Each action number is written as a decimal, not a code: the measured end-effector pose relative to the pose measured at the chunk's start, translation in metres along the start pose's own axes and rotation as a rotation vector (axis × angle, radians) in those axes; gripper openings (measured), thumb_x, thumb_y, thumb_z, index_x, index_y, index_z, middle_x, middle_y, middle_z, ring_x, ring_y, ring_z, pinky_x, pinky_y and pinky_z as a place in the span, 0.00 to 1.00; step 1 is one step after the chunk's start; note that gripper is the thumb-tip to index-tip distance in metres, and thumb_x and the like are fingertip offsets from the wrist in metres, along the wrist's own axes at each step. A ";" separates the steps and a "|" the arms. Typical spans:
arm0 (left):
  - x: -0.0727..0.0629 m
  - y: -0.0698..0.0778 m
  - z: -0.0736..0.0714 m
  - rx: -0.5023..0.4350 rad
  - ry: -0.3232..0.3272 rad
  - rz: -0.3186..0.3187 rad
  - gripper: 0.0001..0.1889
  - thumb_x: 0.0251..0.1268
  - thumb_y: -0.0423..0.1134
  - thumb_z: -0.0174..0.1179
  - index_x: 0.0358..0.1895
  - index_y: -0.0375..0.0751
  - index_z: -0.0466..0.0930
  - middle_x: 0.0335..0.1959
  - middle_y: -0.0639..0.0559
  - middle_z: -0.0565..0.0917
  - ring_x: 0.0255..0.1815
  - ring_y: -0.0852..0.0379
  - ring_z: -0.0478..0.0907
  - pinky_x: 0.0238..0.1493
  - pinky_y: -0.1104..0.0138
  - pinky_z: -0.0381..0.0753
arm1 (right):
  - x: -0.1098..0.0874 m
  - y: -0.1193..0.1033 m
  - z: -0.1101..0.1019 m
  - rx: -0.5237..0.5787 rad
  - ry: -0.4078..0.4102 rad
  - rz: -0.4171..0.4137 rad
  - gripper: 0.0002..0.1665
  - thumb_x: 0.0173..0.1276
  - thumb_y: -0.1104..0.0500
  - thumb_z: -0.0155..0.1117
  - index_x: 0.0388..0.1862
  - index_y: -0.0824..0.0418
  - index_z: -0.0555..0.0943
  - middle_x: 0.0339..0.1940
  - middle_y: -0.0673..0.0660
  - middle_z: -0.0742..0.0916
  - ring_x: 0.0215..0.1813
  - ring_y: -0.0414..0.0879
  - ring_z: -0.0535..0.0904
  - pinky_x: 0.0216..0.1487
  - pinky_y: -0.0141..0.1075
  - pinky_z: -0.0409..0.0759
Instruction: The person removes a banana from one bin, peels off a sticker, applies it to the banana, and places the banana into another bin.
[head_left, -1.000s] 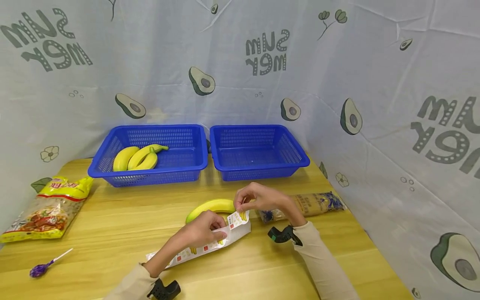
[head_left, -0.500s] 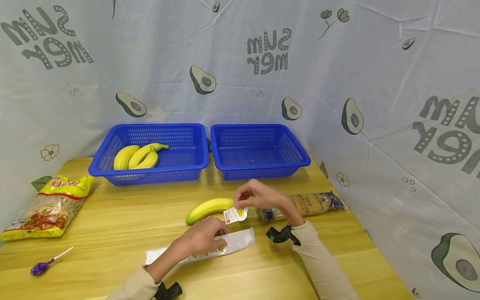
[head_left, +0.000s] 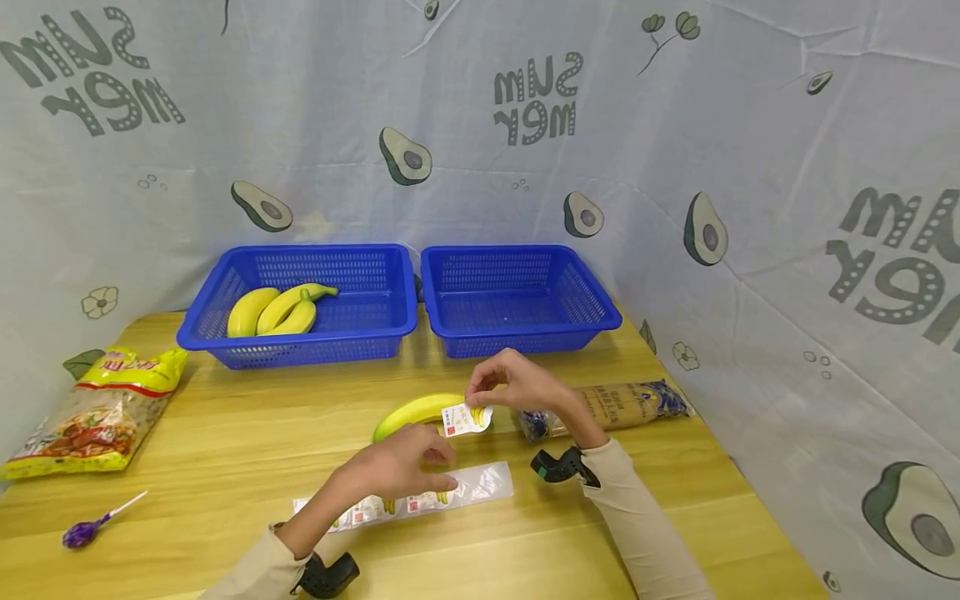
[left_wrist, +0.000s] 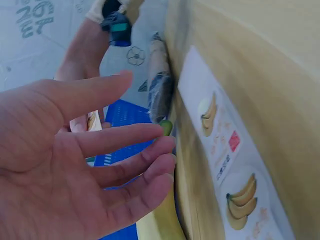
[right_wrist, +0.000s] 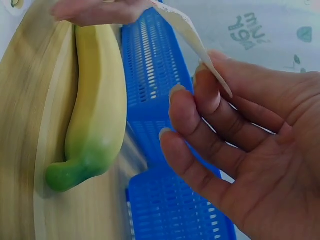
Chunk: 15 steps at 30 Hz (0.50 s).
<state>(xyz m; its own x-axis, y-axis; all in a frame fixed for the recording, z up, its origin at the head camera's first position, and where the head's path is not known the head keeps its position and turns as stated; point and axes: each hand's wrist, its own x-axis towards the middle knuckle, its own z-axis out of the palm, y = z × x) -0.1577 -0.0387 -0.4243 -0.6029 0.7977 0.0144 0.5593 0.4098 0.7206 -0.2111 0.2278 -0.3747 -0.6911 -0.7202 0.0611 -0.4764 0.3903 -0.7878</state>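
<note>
banana: part-hidden by left hand | sticker strip: lettering apparently blurred

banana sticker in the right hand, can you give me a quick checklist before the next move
1. Sticker pinched in the right hand: ok.
2. Sticker apart from the backing strip: ok.
3. Left hand free: ok, it holds nothing.
4. Loose banana lying on the table: ok.
5. Sticker on that banana: not ok, the right wrist view shows them apart.
6. Sticky side clean: cannot tell.
</note>
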 end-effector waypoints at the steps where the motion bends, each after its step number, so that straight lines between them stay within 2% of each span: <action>1: -0.002 0.009 -0.007 -0.045 0.005 -0.019 0.14 0.73 0.43 0.74 0.50 0.35 0.90 0.45 0.49 0.88 0.47 0.52 0.82 0.49 0.61 0.87 | 0.000 -0.001 0.000 0.007 0.002 -0.002 0.03 0.75 0.69 0.71 0.39 0.66 0.89 0.34 0.55 0.91 0.37 0.42 0.87 0.45 0.39 0.91; 2: -0.003 0.015 -0.011 -0.082 0.021 -0.033 0.12 0.72 0.41 0.74 0.47 0.34 0.89 0.42 0.49 0.88 0.44 0.52 0.83 0.48 0.61 0.87 | 0.000 -0.001 0.000 0.011 0.004 -0.003 0.03 0.75 0.69 0.71 0.39 0.66 0.89 0.34 0.55 0.91 0.37 0.43 0.87 0.45 0.38 0.91; 4: -0.003 0.018 -0.018 -0.123 0.072 -0.059 0.09 0.72 0.40 0.73 0.42 0.37 0.89 0.37 0.52 0.87 0.39 0.57 0.83 0.44 0.66 0.86 | 0.000 -0.002 0.000 0.021 0.005 -0.002 0.03 0.75 0.69 0.71 0.39 0.66 0.89 0.34 0.56 0.91 0.37 0.43 0.87 0.45 0.38 0.91; 6: -0.002 0.018 -0.021 -0.154 0.154 -0.088 0.07 0.73 0.39 0.73 0.39 0.39 0.88 0.33 0.55 0.86 0.36 0.59 0.81 0.41 0.69 0.85 | 0.001 -0.003 0.000 0.025 0.005 -0.002 0.02 0.75 0.69 0.71 0.39 0.66 0.89 0.34 0.56 0.91 0.37 0.43 0.87 0.45 0.38 0.91; 11: 0.002 0.016 -0.024 -0.199 0.386 -0.109 0.05 0.74 0.37 0.71 0.40 0.39 0.88 0.33 0.54 0.88 0.35 0.60 0.82 0.40 0.67 0.85 | 0.007 -0.003 0.002 0.031 0.013 -0.035 0.03 0.74 0.71 0.71 0.39 0.67 0.89 0.33 0.58 0.91 0.35 0.43 0.87 0.42 0.38 0.91; 15: 0.004 0.011 -0.022 -0.201 0.492 -0.111 0.03 0.74 0.33 0.70 0.39 0.38 0.89 0.31 0.54 0.88 0.33 0.60 0.83 0.39 0.67 0.85 | 0.013 -0.005 0.003 0.033 0.010 -0.059 0.03 0.74 0.71 0.71 0.39 0.68 0.89 0.34 0.59 0.91 0.35 0.44 0.87 0.43 0.40 0.92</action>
<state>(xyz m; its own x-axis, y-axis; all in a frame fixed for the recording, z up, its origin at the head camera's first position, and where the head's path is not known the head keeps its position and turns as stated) -0.1662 -0.0406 -0.4009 -0.8744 0.4334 0.2183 0.3860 0.3484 0.8542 -0.2164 0.2145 -0.3723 -0.6679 -0.7354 0.1140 -0.4984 0.3282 -0.8025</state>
